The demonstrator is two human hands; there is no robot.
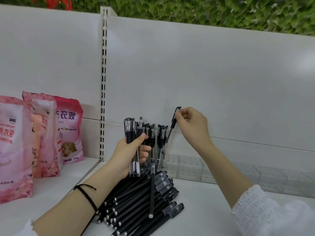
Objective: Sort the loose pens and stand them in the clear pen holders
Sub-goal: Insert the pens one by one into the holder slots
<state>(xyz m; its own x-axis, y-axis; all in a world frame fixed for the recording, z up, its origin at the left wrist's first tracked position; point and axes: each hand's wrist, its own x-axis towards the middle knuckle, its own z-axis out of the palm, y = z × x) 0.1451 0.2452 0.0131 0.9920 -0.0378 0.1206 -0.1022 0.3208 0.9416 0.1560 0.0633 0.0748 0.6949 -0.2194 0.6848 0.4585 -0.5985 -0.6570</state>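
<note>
I saw the left hand (126, 155) curled round a bundle of pens (129, 132); the right hand (192, 123) pinched one pen (172, 125), apparently over the holder (187, 166).

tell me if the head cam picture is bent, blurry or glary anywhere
Head view: the wide lens bows the back panel; light is soft and even, a faint bright patch far right; the clear pen holders nearly vanish against the white shelf; the sleeve at lower right is blurred.

"500g" on pink pouch (70, 130), "TEST" on loose pens (171, 195)
</note>
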